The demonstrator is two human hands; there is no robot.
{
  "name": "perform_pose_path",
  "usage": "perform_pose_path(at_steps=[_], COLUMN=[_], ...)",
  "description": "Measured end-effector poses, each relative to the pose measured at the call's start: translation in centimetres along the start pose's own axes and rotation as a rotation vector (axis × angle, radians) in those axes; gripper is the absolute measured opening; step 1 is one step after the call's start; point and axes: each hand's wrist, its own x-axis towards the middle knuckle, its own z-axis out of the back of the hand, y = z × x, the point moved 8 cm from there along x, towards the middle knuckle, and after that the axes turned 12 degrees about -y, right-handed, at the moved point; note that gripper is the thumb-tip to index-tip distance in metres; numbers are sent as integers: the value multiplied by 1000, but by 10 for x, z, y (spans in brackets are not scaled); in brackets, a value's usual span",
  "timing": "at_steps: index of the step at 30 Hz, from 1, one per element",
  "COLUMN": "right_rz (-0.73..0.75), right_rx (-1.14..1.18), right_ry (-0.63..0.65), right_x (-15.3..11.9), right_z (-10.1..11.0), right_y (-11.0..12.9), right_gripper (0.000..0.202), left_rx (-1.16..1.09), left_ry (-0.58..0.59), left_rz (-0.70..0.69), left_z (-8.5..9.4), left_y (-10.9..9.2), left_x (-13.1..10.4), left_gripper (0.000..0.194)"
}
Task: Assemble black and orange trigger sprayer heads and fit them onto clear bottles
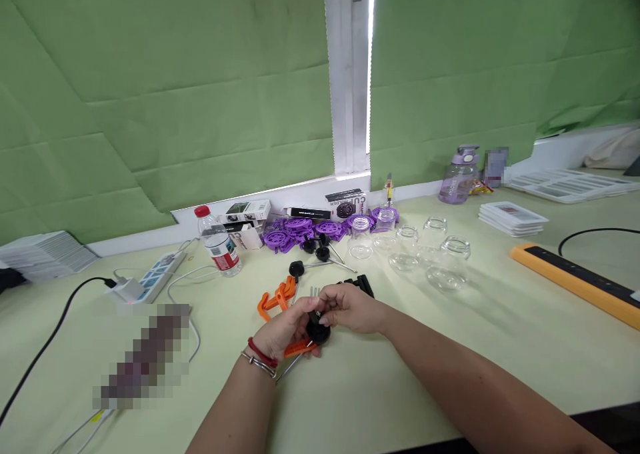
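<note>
One black part sits between our hands, over the near side of the table. Our left hand is closed around it and an orange piece. Our right hand has its thumb and fingertips bent against it; whether they clamp it, we cannot tell. Just beyond, we see orange parts, then black knobs, purple parts and, rightward, clear jars.

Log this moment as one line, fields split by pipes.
left hand: holds black part, orange piece | right hand: pinches black part | beyond: purple parts, clear jars
</note>
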Motion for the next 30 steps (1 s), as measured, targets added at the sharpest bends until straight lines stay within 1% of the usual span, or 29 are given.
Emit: perform_pose_path(at_steps=[3, 8, 12, 15, 18, 19, 21, 24, 28, 30], right_rz=[14, 28, 91, 177, 290, 287, 203, 51, -2, -58], right_rx=[-23, 20, -54, -109, -117, -106, -70, -44, -24, 14], right_ry=[-18, -36, -127, -203, -309, -334, -335, -258, -182, -121], right_x=[1, 2, 0, -2, -5, -5, -3, 0, 0, -1], right_z=[2, 2, 3, 6, 15, 18, 22, 20, 12, 6], right_y=[0, -2, 7, 20, 32, 31, 23, 9, 4, 0], right_gripper=[25, 28, 22, 17, 17, 18, 22, 34, 44, 50], left_rx=[-12, -29, -66, -182, -349, -399, -482, -552, -603, -638], left_ry=[5, 47, 40, 81, 128, 135, 123, 55, -81, -130], left_rz=[10, 16, -5, -91, -195, -223, -280, -348, -428, -484], left_z=[1, 1, 5, 3, 1, 1, 3, 8, 17, 20], left_y=[1, 4, 3, -9, -25, -30, -39, -47, -48, -49], left_x=[0, 2, 3, 0, -6, -8, -12, -13, -8, -5], left_gripper=[49, 57, 61, 67, 81, 86, 90, 82, 56, 42])
